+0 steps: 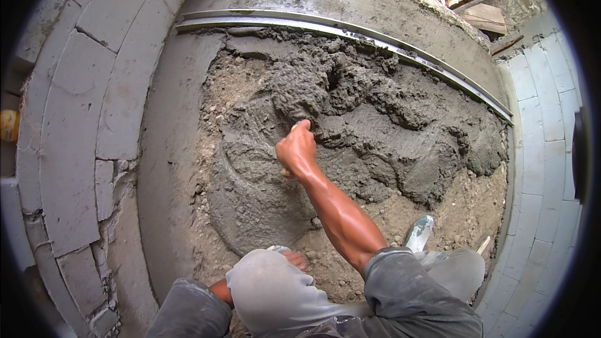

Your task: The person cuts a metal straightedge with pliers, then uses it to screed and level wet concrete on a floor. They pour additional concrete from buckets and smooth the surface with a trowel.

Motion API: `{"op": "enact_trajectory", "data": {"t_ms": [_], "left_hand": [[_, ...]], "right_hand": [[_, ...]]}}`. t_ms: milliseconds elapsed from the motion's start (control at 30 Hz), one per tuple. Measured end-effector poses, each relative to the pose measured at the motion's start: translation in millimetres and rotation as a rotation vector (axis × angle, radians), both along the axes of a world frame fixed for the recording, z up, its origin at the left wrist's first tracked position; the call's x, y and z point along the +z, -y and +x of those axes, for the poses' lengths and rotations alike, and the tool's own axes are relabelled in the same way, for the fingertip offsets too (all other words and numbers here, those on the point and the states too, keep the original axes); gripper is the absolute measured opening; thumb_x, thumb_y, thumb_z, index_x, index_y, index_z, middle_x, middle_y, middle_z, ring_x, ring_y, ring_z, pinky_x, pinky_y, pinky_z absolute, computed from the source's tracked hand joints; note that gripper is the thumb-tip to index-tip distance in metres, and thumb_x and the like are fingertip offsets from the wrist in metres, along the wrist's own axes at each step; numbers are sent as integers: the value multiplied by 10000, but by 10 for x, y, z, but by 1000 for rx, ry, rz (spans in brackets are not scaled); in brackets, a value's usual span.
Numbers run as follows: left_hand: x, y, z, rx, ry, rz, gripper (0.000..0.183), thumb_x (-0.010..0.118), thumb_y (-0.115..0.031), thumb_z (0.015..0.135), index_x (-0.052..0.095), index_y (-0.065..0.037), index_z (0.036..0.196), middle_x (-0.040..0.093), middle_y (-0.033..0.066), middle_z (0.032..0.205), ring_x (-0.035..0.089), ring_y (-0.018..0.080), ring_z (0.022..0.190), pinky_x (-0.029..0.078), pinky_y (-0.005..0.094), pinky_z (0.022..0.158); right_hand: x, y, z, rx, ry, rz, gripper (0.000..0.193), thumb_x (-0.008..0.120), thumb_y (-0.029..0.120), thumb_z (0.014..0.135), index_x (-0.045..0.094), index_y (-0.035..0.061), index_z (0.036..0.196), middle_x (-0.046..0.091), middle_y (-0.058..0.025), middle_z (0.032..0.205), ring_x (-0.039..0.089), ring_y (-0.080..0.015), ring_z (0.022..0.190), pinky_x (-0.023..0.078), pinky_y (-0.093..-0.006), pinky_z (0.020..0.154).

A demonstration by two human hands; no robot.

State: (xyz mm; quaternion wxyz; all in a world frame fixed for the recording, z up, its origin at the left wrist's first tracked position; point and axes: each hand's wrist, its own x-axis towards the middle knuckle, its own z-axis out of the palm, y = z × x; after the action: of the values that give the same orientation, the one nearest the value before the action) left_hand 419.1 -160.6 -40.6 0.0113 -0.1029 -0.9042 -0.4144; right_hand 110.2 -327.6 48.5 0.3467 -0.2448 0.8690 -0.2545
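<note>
My right hand (297,149) is closed round the pale handle of a trowel (286,173), whose butt shows below the fist. Its blade is hidden at the blurred grey mound just beyond my knuckles. Wet mortar (388,119) lies around it, heaped and lumpy at the far side. Closer to me the mortar is smeared smoother. My left forearm passes behind my raised knee. Beyond the knee, part of my left hand (294,260) shows low by a whitish boot tip, fingers apparently stretched out with nothing visible in them.
A long metal straightedge (338,28) lies along the far edge of the mortar. Grey block walls rise at left (78,112) and right (538,150). My other boot (420,233) stands on rough gravelly ground. Wood scraps (485,19) lie at the far right.
</note>
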Motion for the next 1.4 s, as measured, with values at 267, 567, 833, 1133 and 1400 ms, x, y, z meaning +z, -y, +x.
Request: {"op": "enact_trajectory", "data": {"t_ms": [267,567,833,1133,1400], "left_hand": [[-239,-132,-481,-34,-131,-3,189,565,-236,835,537,-79,936,490,55,850,534,200,833,441,320,684],[-315,-173,-406,9,-179,-18,186,563,-233,833,533,-75,927,488,56,847,531,201,831,440,321,685],[-288,-154,-341,31,-198,-20,184,562,-230,832,528,-72,919,485,57,845,529,202,828,439,322,685],[-261,-189,-254,61,-199,-3,181,561,-227,830,524,-69,910,483,59,843,526,203,825,438,322,686],[-252,-256,-254,68,-206,-31,180,560,-224,828,519,-66,902,481,60,841,524,204,823,437,323,686]], "right_hand": [[-68,576,-169,302,-158,-26,379,558,20,810,409,-130,1124,629,-351,1032,661,-439,970,550,-468,842],[225,-727,-1396,18,-419,183,357,514,37,896,386,-29,1222,638,-269,1022,671,-351,894,560,-461,749],[-169,-261,-1071,39,-191,171,384,549,67,841,404,-113,1147,579,-359,1136,620,-449,1053,505,-473,922],[18,-98,-217,197,-104,190,327,552,21,881,356,-112,1106,603,-310,1033,661,-388,920,578,-494,803],[-155,36,237,558,-242,-12,261,514,27,813,364,-56,1010,624,-357,858,657,-486,813,541,-528,696]]}}
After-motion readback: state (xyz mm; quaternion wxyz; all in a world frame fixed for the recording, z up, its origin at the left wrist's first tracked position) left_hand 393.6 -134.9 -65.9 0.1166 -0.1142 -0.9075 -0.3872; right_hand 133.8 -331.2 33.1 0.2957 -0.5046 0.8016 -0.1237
